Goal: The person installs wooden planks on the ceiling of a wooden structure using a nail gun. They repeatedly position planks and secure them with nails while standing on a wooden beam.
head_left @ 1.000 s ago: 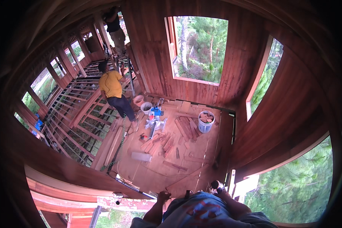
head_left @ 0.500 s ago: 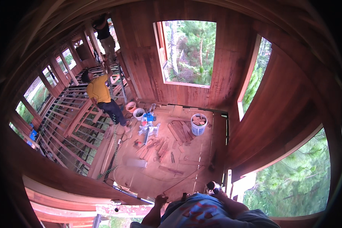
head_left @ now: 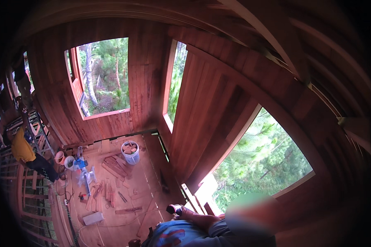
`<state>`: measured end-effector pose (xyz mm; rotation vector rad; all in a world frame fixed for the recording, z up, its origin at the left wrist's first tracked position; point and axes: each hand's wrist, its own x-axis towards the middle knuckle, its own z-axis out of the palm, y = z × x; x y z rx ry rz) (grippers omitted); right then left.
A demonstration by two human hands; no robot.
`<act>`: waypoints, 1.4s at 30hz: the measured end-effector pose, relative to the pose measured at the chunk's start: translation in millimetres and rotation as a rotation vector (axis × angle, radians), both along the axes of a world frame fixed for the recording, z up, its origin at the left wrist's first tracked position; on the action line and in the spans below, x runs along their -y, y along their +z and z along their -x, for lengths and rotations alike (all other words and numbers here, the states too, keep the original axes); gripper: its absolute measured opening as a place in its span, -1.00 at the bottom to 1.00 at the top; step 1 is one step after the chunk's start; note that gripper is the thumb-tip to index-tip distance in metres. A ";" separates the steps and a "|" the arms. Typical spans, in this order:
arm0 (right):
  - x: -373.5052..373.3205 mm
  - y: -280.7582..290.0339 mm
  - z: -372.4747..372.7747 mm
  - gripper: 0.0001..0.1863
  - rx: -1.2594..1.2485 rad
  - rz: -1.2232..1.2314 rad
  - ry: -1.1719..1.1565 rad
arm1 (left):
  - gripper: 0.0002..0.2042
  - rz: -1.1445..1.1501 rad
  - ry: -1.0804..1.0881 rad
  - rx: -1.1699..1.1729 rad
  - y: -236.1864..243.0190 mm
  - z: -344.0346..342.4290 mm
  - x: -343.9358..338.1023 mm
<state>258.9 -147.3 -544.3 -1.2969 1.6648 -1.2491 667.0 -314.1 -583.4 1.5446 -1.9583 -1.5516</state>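
Timber room [head_left: 150, 78], with a dark tool [head_left: 174, 209] at lower centre, jutting left from the right hand [head_left: 187, 213] gripping it, the left hand [head_left: 135, 243] farther off at bottom edge, closure indeterminable.

The plank walls [head_left: 148, 82] are toned reddish brown and are streaked lengthwise with darker boards. The floor [head_left: 146, 177] is coloured pinkish tan; the wood strips [head_left: 116, 165] are tinted a deeper red-brown. The saw [head_left: 84, 168] is coloured in blue and silver-grey. The large bucket [head_left: 130, 158] is tinted bluish white, while 1 smaller bucket [head_left: 59, 157] is coloured orange. The block [head_left: 93, 218] is toned pale grey. A co-worker's shirt [head_left: 22, 146] is dyed yellow. The wearer's shirt [head_left: 163, 230] is coloured blue and is patterned with red. On the held tool [head_left: 173, 209], black is mixed with paler tones. The foliage [head_left: 264, 160] is toned bright green.
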 end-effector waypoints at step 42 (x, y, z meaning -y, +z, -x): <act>-34.6 -0.1 7.2 -0.37 -0.205 -0.210 0.237 | -0.80 -0.423 0.278 -0.181 -30.2 24.6 -64.0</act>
